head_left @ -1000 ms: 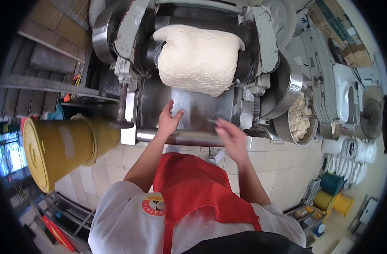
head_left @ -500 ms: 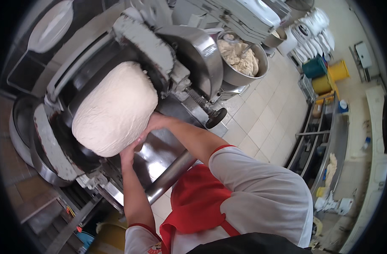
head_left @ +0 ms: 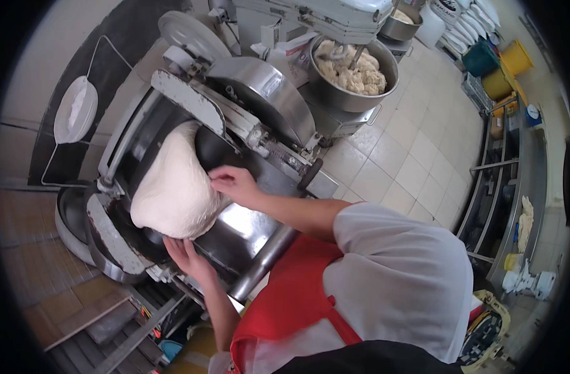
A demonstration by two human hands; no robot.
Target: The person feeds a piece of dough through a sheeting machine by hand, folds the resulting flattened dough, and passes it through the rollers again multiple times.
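A large pale mass of dough (head_left: 176,184) lies on the dark rollers of a dough-rolling machine (head_left: 194,103), drawn up to a narrower hump at the far end and sagging toward me. My left hand (head_left: 192,262) is at its near lower edge, fingers extended and the tips touching the dough's underside. At the dough's right side, my right hand (head_left: 238,187) has its fingers bent together, pinching the edge. The shiny metal feed plate (head_left: 250,224) slopes below the dough, between my hands and a thick steel bar (head_left: 263,265).
A mixer bowl (head_left: 387,81) full of rough dough stands at the far right of the machine. A black handwheel (head_left: 310,174) sticks out near my right forearm. A white oval scoop-like pan (head_left: 76,111) hangs at left. Metal shelving (head_left: 493,181) runs along the right.
The dough has slumped from a rounded loaf into a lopsided, stretched shape on the rollers. My hands have moved apart, the right one up its side, the left staying at its lower edge.
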